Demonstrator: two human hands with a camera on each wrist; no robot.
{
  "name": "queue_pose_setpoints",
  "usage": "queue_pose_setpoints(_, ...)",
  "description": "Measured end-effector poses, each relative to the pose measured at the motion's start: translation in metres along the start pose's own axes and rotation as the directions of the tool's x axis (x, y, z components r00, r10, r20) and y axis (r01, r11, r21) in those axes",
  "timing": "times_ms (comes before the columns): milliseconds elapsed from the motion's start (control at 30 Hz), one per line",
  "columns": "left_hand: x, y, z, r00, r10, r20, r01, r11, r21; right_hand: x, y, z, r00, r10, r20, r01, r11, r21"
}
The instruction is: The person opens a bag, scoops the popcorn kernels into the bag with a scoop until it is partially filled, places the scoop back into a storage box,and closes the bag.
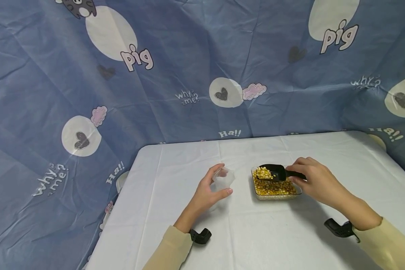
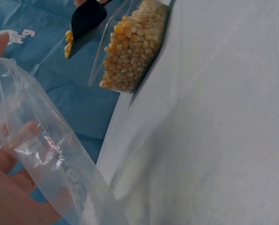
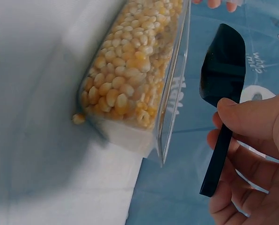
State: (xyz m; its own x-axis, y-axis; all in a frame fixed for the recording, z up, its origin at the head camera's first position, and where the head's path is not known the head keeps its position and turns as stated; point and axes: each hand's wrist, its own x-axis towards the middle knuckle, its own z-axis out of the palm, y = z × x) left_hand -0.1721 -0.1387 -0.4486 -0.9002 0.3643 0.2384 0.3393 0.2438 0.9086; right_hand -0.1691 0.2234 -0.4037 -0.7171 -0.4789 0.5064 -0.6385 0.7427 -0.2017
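You're mid-scoop: your right hand (image 1: 318, 182) pinches the black scoop (image 1: 273, 172) by its handle, loaded with corn, just above the tray (image 1: 276, 195). Your left hand (image 1: 209, 191) has its fingers curled round a clear bag (image 1: 224, 179) just left of the tray. Next move probably needs a level carry over to it. White tablecloth (image 1: 256, 232), blue cartoon sheet (image 1: 155, 75) behind.
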Motion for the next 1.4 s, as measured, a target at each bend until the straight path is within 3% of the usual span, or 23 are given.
queue_pose_setpoints(367, -0.002, -0.001, 0.005, 0.999, 0.038, 0.001, -0.038, 0.997, 0.067, 0.009, -0.008, -0.004, 1.0, -0.007, -0.024, 0.008, 1.0, 0.019)
queue_pose_setpoints(1033, -0.003, 0.0, 0.011, 1.0, -0.027, 0.001, 0.027, 0.993, 0.113, 0.028, -0.03, -0.006, 1.0, -0.022, 0.006, 0.022, 0.997, 0.07)
queue_pose_setpoints(1400, -0.003, 0.002, 0.013, 1.0, -0.004, 0.02, 0.001, 0.992, 0.124, 0.038, -0.049, 0.0, 0.997, -0.069, 0.029, 0.065, 0.991, 0.113)
